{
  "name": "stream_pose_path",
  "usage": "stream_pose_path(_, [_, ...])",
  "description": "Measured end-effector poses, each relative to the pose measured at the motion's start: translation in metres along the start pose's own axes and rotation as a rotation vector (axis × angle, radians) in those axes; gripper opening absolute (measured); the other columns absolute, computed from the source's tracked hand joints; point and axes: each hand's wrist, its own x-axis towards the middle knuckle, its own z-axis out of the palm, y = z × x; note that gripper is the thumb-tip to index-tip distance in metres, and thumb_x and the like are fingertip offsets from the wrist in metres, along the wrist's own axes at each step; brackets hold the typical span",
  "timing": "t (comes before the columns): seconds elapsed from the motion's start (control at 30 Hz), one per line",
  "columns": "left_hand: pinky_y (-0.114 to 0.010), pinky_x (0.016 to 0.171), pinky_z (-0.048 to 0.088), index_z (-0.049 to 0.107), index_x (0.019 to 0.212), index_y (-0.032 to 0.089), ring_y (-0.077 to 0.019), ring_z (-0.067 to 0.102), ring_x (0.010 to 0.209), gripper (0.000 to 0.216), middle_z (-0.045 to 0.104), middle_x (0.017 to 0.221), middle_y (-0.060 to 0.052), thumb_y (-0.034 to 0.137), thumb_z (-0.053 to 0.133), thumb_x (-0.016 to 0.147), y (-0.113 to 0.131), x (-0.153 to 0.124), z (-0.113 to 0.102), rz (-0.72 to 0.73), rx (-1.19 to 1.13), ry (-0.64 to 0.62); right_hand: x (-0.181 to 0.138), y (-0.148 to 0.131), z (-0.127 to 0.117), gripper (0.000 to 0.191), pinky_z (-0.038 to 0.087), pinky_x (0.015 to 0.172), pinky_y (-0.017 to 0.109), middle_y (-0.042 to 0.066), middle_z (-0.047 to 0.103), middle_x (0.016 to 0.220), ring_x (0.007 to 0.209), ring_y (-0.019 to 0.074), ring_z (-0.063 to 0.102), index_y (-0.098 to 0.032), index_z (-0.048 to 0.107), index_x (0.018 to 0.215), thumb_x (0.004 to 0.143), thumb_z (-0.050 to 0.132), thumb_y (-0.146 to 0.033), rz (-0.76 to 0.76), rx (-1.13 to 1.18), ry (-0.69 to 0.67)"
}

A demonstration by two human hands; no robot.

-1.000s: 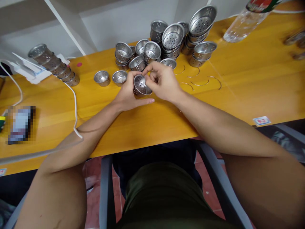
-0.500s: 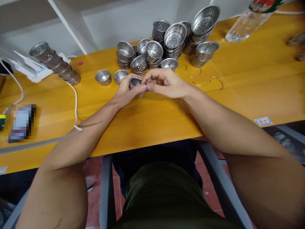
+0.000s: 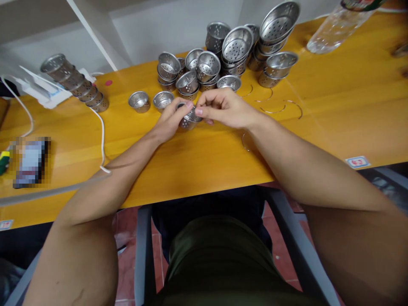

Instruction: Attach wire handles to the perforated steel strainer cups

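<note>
Between my hands is a small perforated metal cup point(image 3: 188, 122), held just over the table near its middle. My left hand point(image 3: 170, 119) wraps the cup's left side, thumb lying across the top. At the rim's right side, the thumb and forefinger of my right hand point(image 3: 219, 108) are pinched together. Whatever lies between those fingertips is too small to make out. Two similar cups, a left one point(image 3: 139, 102) and a right one point(image 3: 163, 100), stand behind my left hand. Several thin curved wires point(image 3: 273, 109) lie right of my right hand, and one wire loop point(image 3: 245, 142) lies by my forearm.
Several perforated cups and larger bowls point(image 3: 237, 44) are piled at the back. A leaning stack of cups point(image 3: 76, 83) stands at the left, by a white cable point(image 3: 102, 140) and a blurred-out phone point(image 3: 32, 163). A clear bottle point(image 3: 338, 29) stands back right.
The cup has tipped in my left hand, showing more of its perforated side. My left thumb has shifted up, and my right fingertips have moved slightly right and up. The view has shifted slightly.
</note>
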Motion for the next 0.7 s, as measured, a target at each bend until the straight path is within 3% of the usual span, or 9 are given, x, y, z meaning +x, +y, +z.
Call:
stream_pose_path(0.17, [-0.051, 0.113, 0.074, 0.082, 0.123, 0.029, -0.0336, 0.088, 0.122, 0.070, 0.086, 0.121, -0.008, 0.098, 0.076, 0.115, 0.004, 0.000, -0.002, -0.058, -0.054, -0.044, 0.003, -0.001, 0.006, 0.074, 0.050, 0.065, 0.032, -0.002, 0.066, 0.083, 0.073, 0.0174, 0.058, -0.025, 0.076, 0.103, 0.096, 0.112, -0.090, -0.036, 0.020, -0.010])
stream_pose_path(0.33, [-0.053, 0.126, 0.069, 0.082, 0.126, 0.029, -0.0347, 0.084, 0.137, 0.056, 0.085, 0.126, -0.007, 0.084, 0.081, 0.119, 0.006, -0.001, -0.005, -0.040, -0.010, -0.025, 0.002, -0.003, 0.010, 0.069, 0.051, 0.068, 0.033, -0.002, 0.064, 0.083, 0.076, 0.0184, 0.058, -0.026, 0.074, 0.101, 0.103, 0.109, -0.085, -0.028, -0.017, 0.007])
stream_pose_path(0.7, [-0.057, 0.130, 0.070, 0.081, 0.128, 0.026, -0.0349, 0.084, 0.134, 0.029, 0.087, 0.127, -0.006, 0.052, 0.083, 0.116, 0.012, 0.000, -0.008, -0.056, 0.059, -0.039, 0.001, -0.001, 0.011, 0.068, 0.050, 0.068, 0.034, -0.002, 0.062, 0.082, 0.076, 0.0194, 0.055, -0.026, 0.075, 0.102, 0.101, 0.111, -0.085, 0.006, -0.021, 0.016])
